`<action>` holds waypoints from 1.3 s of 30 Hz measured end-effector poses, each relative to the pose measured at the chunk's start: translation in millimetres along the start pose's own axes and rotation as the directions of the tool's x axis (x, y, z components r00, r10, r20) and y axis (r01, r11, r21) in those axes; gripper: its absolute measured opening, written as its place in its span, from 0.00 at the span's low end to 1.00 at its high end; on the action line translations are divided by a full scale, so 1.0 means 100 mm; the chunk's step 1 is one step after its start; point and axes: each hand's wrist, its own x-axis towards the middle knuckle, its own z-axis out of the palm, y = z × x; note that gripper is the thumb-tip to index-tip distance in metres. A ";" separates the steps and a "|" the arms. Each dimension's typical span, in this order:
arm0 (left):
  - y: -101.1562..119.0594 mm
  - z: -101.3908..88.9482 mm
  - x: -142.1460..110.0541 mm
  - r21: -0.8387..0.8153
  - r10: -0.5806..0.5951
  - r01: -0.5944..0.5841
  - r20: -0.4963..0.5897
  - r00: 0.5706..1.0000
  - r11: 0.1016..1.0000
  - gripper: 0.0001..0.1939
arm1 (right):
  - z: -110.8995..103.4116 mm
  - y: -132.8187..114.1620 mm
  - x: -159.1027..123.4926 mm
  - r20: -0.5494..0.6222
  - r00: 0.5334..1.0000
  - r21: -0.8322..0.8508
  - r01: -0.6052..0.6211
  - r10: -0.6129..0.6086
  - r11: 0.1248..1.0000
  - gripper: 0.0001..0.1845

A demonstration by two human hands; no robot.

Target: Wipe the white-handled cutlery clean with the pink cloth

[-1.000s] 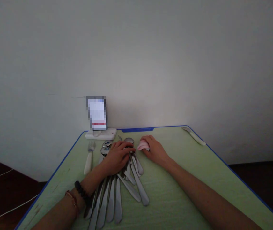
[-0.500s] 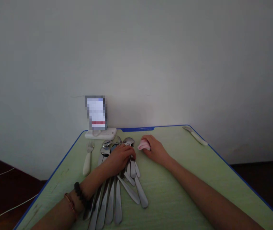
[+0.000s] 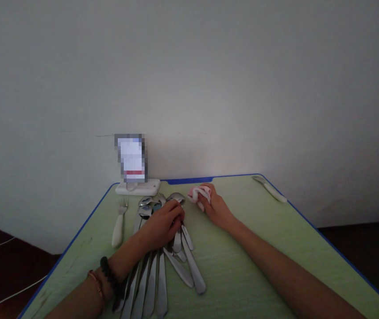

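Note:
My left hand (image 3: 164, 223) is closed over a pile of metal cutlery, its fingers curled around the neck of a spoon (image 3: 176, 197). The spoon's bowl shows just past my fingertips; its middle is hidden by the hand. Under and below that hand, several table knives (image 3: 151, 283) fan out with their handles toward me. Two more spoons (image 3: 145, 212) lie beside the hand on the left. My right hand (image 3: 216, 206) grips a crumpled pink and white cloth (image 3: 200, 195), held to the right of the pile and apart from the spoon.
A fork with a cream handle (image 3: 118, 228) lies left of the pile. Along the right edge of the green table (image 3: 242, 274) is a knife with a cream handle (image 3: 272, 191). A phone (image 3: 132, 157) stands on a white base (image 3: 138, 188) at the back left, near the wall.
The cloth has opened out from a tight roll into looser folds in my right hand. My left hand has shifted slightly toward me, and the spoon under it has turned a little.

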 end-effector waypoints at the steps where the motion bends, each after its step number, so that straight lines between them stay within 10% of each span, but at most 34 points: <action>1: 0.00 0.00 0.00 0.004 -0.007 0.007 -0.003 1.000 1.000 0.08 | 0.00 0.00 0.01 -0.026 1.000 0.014 -0.006 0.006 1.000 0.17; 11: 0.05 0.03 0.02 0.309 -0.092 0.117 -0.092 0.991 0.944 0.11 | -0.02 0.05 0.06 -0.089 0.995 0.099 0.062 -0.053 0.993 0.14; 20: 0.02 -0.13 0.05 0.190 -0.100 0.127 -0.146 0.984 0.973 0.11 | -0.02 0.08 0.08 -0.069 0.997 0.168 0.051 -0.040 0.984 0.11; 25: -0.30 -0.77 -0.05 0.363 -0.515 0.529 -0.144 0.845 0.767 0.16 | -0.02 0.08 0.08 -0.036 0.996 0.153 0.089 -0.084 0.984 0.11; 28: -0.54 -0.97 -0.20 0.500 -0.799 0.675 0.057 0.599 0.542 0.20 | -0.01 0.09 0.08 -0.013 0.995 0.143 0.103 -0.102 0.984 0.11; 32: -0.70 -0.92 -0.36 0.460 -0.843 0.706 0.289 0.453 0.538 0.21 | -0.01 0.08 0.07 -0.010 0.997 0.139 0.073 -0.072 0.988 0.11; 35: -0.70 -0.88 -0.38 0.413 -0.802 0.694 0.404 0.441 0.590 0.19 | -0.01 0.06 0.07 -0.007 0.997 0.159 0.081 -0.081 0.984 0.11; 39: -0.52 -0.95 -0.29 0.414 -0.750 0.626 0.387 0.536 0.661 0.15 | -0.05 0.08 0.08 -0.013 0.999 0.253 0.035 -0.033 0.967 0.09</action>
